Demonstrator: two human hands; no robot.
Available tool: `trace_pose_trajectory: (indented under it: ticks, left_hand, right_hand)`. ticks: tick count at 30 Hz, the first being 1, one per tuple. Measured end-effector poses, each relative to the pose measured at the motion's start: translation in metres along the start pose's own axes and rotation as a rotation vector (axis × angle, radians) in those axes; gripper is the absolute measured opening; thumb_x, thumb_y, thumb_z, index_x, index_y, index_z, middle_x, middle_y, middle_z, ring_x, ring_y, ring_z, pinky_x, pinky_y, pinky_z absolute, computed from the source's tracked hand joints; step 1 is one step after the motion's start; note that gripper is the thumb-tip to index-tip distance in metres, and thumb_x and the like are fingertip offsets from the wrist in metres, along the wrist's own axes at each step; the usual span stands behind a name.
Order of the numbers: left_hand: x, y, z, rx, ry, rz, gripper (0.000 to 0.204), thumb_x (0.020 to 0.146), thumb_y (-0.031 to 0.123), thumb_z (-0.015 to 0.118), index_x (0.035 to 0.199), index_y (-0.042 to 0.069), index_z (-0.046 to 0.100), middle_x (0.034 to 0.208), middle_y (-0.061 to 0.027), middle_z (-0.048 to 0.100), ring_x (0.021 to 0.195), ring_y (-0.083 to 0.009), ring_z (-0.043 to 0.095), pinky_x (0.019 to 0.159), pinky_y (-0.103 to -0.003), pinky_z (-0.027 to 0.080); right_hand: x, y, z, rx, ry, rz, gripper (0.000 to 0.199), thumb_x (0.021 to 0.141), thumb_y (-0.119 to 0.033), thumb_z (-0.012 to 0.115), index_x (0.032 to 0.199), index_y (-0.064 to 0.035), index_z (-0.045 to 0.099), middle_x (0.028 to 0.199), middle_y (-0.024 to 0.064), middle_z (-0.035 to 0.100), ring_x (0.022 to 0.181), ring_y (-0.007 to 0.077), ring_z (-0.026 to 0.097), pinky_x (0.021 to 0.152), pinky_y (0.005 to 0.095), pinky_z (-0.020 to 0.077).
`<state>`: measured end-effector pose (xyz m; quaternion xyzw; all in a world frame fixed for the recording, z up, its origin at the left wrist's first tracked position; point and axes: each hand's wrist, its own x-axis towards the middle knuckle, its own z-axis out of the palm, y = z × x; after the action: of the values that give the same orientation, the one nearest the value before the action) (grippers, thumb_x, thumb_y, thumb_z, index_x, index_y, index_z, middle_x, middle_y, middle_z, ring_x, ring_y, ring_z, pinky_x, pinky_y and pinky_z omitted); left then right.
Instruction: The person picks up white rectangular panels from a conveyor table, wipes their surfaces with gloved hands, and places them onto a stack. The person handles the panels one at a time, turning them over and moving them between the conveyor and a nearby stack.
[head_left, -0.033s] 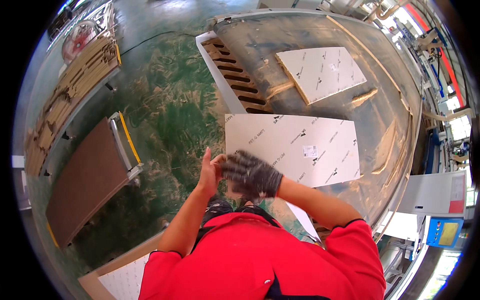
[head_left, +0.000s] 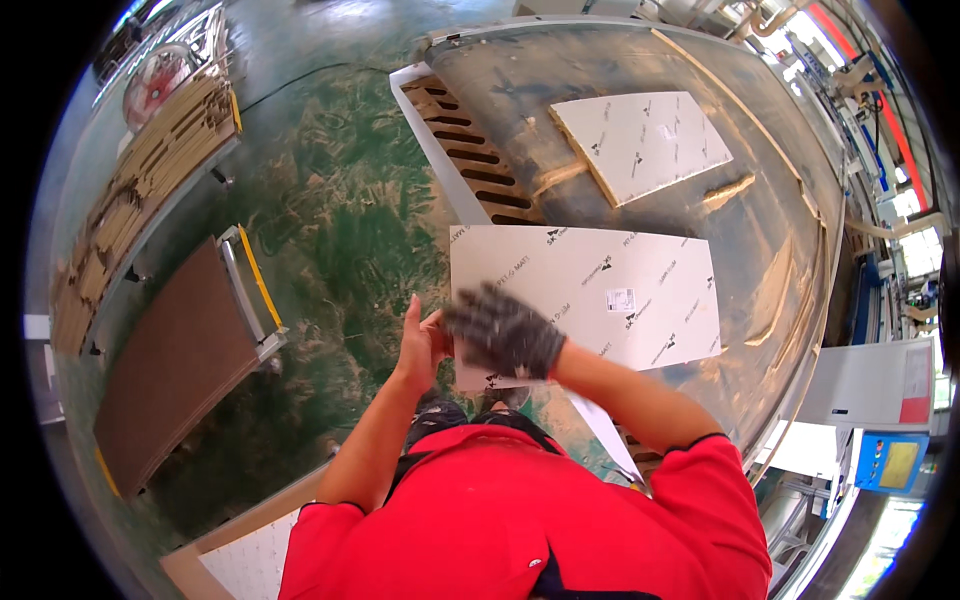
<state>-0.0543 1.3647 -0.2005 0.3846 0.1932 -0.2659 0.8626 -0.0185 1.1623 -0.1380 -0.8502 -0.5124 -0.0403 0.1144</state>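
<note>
A white panel (head_left: 585, 270) with dark print and a small label lies in front of me, its right part over the worktable. My left hand (head_left: 420, 350), bare, is at the panel's left edge. Its thumb points up, apart from the bent fingers; whether they touch the edge I cannot tell. My right hand (head_left: 505, 335), in a dark grey glove, is over the panel's near left part, fingers stretched out and a little smeared by motion. Nothing shows in it, and whether it touches the panel is unclear.
A second white panel (head_left: 650, 145) lies farther back on the dusty dark worktable (head_left: 500, 80). Slotted strips (head_left: 475, 157) run along the table's left side. On the left stand a cart with brown boards (head_left: 175, 365) and a stack of board strips (head_left: 150, 190). Sawdust covers the green floor (head_left: 340, 190).
My right hand has shifted slightly up over the panel, and more of the panel's near edge shows below it. My left hand looks the same.
</note>
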Motion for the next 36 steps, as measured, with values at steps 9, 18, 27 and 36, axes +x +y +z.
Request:
trace_pose_trajectory:
  ticks: [9, 18, 27, 36]
  left_hand:
    - [0.005, -0.003, 0.001, 0.016, 0.024, 0.038, 0.072, 0.098, 0.073, 0.024, 0.097, 0.012, 0.061, 0.09, -0.0019, 0.069, 0.08, -0.0157, 0.061, 0.074, -0.031, 0.043]
    - [-0.004, -0.005, 0.019, 0.15, 0.025, 0.142, 0.038, 0.104, 0.04, 0.046, 0.113, 0.007, 0.063, 0.108, -0.0051, 0.07, 0.099, -0.0156, 0.064, 0.085, -0.031, 0.049]
    - [-0.004, -0.009, 0.025, 0.312, 0.01, 0.163, 0.036, 0.103, 0.026, 0.052, 0.128, 0.001, 0.056, 0.119, -0.008, 0.066, 0.109, -0.0192, 0.063, 0.094, -0.034, 0.05]
    - [-0.014, -0.04, 0.071, 0.547, -0.026, 0.131, 0.027, 0.103, 0.027, 0.056, 0.114, 0.002, 0.058, 0.102, -0.0058, 0.067, 0.085, -0.0146, 0.067, 0.07, -0.03, 0.055]
  right_hand:
    - [-0.011, -0.018, 0.009, -0.017, 0.026, 0.121, 0.062, 0.091, -0.04, 0.058, 0.141, -0.0041, 0.052, 0.153, 0.0164, 0.043, 0.14, 0.0335, 0.043, 0.119, 0.0508, 0.0266]
    - [-0.331, 0.109, -0.05, -0.548, 0.21, 1.511, 0.06, 0.1, -0.034, 0.049, 0.146, 0.0039, 0.04, 0.15, 0.023, 0.04, 0.142, 0.037, 0.034, 0.119, 0.0496, 0.0208]
    - [-0.187, 0.008, -0.054, 0.156, 0.178, 1.006, 0.075, 0.09, -0.052, 0.057, 0.149, -0.0067, 0.043, 0.16, 0.015, 0.033, 0.15, 0.0294, 0.027, 0.124, 0.0448, 0.0161]
    - [-0.444, 0.056, -0.127, -0.582, 0.438, 1.652, 0.062, 0.101, -0.046, 0.046, 0.145, -0.0022, 0.046, 0.151, 0.0212, 0.044, 0.142, 0.0375, 0.039, 0.12, 0.0509, 0.0238]
